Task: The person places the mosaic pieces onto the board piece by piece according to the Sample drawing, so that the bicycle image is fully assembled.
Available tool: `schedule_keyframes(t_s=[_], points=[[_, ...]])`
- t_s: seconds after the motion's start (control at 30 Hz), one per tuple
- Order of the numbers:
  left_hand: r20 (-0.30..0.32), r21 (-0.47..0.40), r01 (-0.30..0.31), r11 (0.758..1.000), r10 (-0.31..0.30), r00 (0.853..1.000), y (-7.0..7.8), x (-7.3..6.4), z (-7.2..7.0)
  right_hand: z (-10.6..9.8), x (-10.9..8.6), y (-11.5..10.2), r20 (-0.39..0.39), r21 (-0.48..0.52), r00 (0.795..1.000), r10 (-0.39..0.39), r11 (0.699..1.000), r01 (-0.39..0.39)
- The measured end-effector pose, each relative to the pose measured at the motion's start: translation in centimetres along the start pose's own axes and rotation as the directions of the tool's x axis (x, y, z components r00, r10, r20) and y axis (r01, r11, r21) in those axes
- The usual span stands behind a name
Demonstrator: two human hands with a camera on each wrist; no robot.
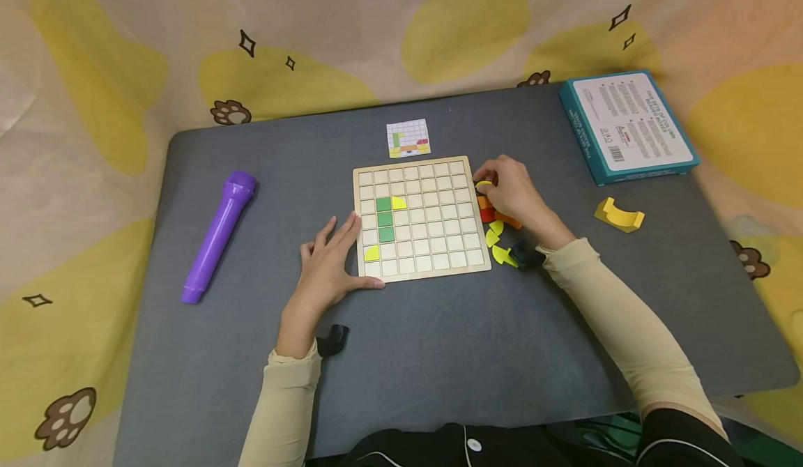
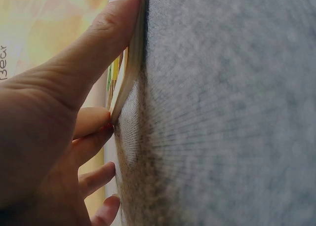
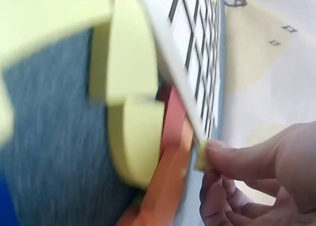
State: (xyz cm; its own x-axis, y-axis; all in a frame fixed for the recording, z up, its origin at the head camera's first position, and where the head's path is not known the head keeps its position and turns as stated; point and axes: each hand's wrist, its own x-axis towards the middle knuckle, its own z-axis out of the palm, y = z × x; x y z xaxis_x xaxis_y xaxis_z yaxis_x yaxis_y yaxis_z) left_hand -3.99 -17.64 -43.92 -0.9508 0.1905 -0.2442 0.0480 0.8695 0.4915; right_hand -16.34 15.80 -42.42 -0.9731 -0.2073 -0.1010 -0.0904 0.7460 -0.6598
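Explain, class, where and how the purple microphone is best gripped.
Grip the purple microphone around mid-handle, probably from above, thumb and fingers across its long sides. It lies flat and slanted, its slim shaft clear on both sides and its wider head at the far end. The left hand, now touching the grid board, is nearer.

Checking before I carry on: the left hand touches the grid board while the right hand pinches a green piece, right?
Not quite: the piece is yellow, not green. The right wrist view shows the right hand pinching a yellow piece, while the left hand touches the grid board.
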Motion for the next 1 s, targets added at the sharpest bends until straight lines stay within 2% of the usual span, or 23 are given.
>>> schedule_keyframes(t_s=[0.13, 0.27, 0.5, 0.63, 0.8, 1.0], points=[[0.002, -0.001, 0.001, 1.000, -0.001, 1.000, 0.1, 0.0, 0.0, 0.7, -0.7, -1.2, -0.015, 0.021, 0.998, -0.054, 0.998, 0.054], [0.001, 0.000, 0.004, 1.000, -0.004, 1.000, 0.1, 0.0, -0.1, 2.0, -1.3, -3.0, 0.005, 0.068, 0.996, -0.084, 0.994, 0.084], [0.003, 0.002, 0.015, 1.000, -0.015, 1.000, 0.1, 0.1, -0.2, 4.8, -2.5, -6.6, 0.097, 0.141, 0.990, -0.101, 0.986, 0.087], [0.003, 0.008, 0.015, 1.000, -0.015, 1.000, 0.1, 0.1, -0.2, 6.6, -3.2, -8.1, 0.145, 0.162, 0.979, -0.145, 0.979, 0.121], [0.003, 0.015, 0.011, 1.000, -0.011, 1.000, 0.1, 0.1, -0.1, 8.6, -3.7, -9.1, 0.175, 0.160, 0.968, -0.181, 0.975, 0.154], [0.005, 0.022, 0.006, 1.000, -0.006, 1.000, 0.0, 0.1, 0.0, 10.1, -4.3, -9.5, 0.154, 0.077, 0.976, -0.155, 0.986, 0.145]])
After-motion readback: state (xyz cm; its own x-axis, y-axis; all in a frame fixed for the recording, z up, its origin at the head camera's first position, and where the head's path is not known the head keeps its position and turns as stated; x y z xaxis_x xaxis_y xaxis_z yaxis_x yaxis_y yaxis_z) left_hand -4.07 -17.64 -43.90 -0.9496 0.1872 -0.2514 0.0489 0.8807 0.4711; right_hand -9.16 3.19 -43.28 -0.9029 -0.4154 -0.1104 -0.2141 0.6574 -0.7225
